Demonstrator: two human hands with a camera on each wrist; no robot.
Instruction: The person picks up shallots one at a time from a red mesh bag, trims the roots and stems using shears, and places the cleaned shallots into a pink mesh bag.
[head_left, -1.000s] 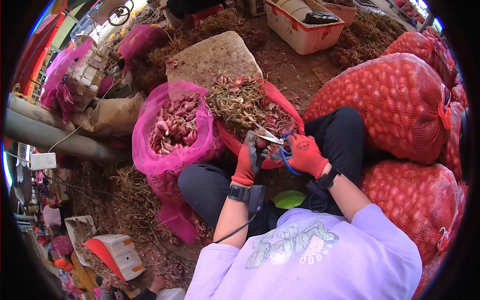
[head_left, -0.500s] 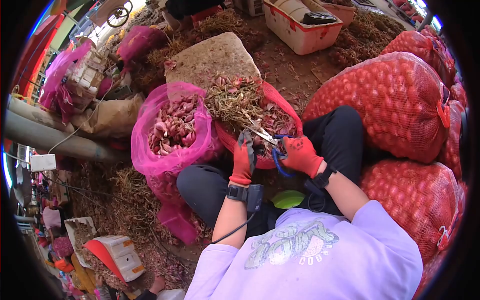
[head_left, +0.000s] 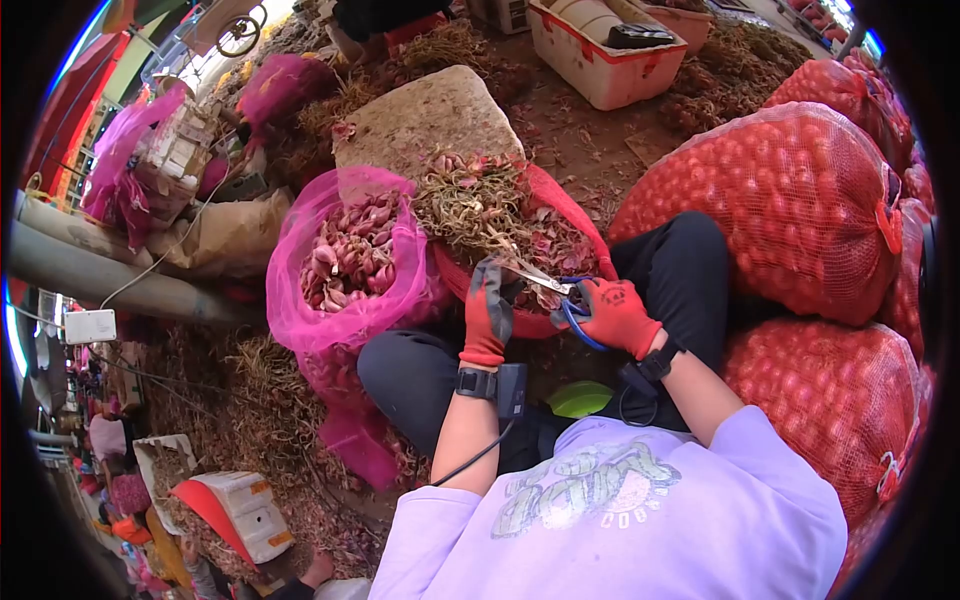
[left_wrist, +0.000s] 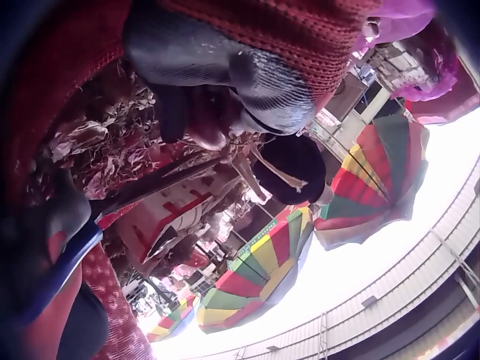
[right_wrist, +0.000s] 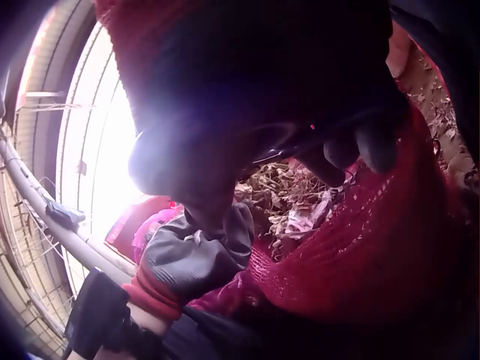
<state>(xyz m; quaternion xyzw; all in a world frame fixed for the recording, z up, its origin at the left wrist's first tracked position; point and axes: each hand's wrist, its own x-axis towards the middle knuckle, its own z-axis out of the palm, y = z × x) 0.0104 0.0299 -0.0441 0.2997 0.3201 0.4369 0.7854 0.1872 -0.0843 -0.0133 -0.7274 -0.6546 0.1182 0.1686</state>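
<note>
My gloved left hand [head_left: 487, 312] pinches a shallot [left_wrist: 204, 129] between its fingers, and the dry stem [left_wrist: 277, 169] sticks out beyond the fingertips in the left wrist view. My right hand [head_left: 615, 315], in a red glove, grips blue-handled scissors [head_left: 543, 278]. Their metal blades point left to the left fingertips, close by the stem. Both hands are over a red mesh bag [head_left: 606, 250] with dry stems and skins [head_left: 565, 240] in it. To the left, a pink mesh bag [head_left: 285, 290] stands with its mouth wide, full of shallots [head_left: 345, 250].
A dirty pale board [head_left: 430, 115] lies beyond the bags, with a heap of dry stems [head_left: 465, 205] at its near edge. Large red mesh sacks [head_left: 760, 210] stand to the right. A white foam box [head_left: 600, 60] is at the back, and a green bowl [head_left: 580, 399] lies between the legs.
Half a second ago the scissors reached farther up past the left fingertips; now the right hand has moved slightly right and the blades are beside those fingertips again. The left hand has barely moved.
</note>
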